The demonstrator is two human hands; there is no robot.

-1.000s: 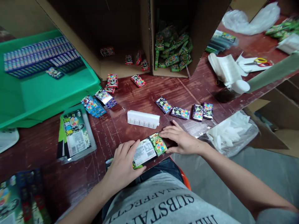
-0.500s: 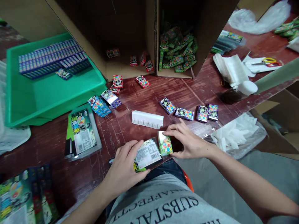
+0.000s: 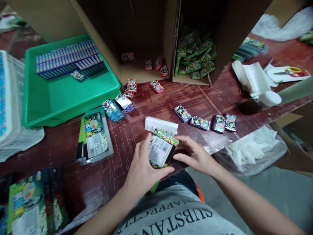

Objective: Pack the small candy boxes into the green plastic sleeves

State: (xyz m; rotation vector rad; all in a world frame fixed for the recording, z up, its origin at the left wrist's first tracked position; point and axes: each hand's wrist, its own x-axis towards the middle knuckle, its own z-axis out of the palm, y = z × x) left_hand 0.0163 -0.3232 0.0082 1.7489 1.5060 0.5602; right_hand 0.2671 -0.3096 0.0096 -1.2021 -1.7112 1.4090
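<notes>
My left hand (image 3: 144, 163) grips a printed plastic pouch (image 3: 160, 151) with a white barcode label, tilted up above the table edge. A small green candy-type box (image 3: 167, 136) shows along the pouch's upper edge; whether it is inside or behind the pouch I cannot tell. My right hand (image 3: 195, 155) has its fingertips at the right end of that box, with the thumb lower, by the pouch's edge. Just beyond lies a white folded strip with round stickers (image 3: 161, 124), partly covered by the pouch.
Flat printed pouches (image 3: 95, 135) lie at left, near a green tray (image 3: 70, 98) of stacked purple boxes. Purple boxes (image 3: 200, 122) lie at right. Cardboard cartons (image 3: 174, 42) at the back hold red and green boxes. A jar (image 3: 259, 101) and scissors (image 3: 290, 71) are far right.
The green box has moved left and up against the pouch, which is now raised and tilted. Both hands have come closer together. The camera view has shifted, moving the scene rightward.
</notes>
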